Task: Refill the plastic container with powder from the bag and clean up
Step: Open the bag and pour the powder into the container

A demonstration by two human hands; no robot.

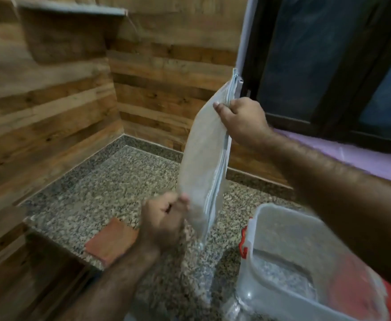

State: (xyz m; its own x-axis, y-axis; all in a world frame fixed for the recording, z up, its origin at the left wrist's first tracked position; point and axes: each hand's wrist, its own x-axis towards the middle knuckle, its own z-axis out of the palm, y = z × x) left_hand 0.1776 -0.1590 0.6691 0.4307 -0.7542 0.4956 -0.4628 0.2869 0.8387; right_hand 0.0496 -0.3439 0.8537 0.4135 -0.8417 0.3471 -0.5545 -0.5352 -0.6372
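Observation:
A flat, translucent zip bag [205,154] hangs tilted in the air above the granite counter [111,181], its zipper edge on the right side. My right hand [241,119] pinches the bag near its upper zipper end. My left hand [164,218], blurred, grips the bag's lower left edge. The clear plastic container [271,228] with a red latch [244,243] stands open at the lower right, below and to the right of the bag's bottom corner. Whether powder lies inside the container is unclear.
A reddish-brown flat block [111,244] lies on the counter near its left edge. Wood-panelled walls [51,100] enclose the corner, with a shelf [74,8] high on the left. A dark window [329,66] with a purple sill [329,149] is on the right.

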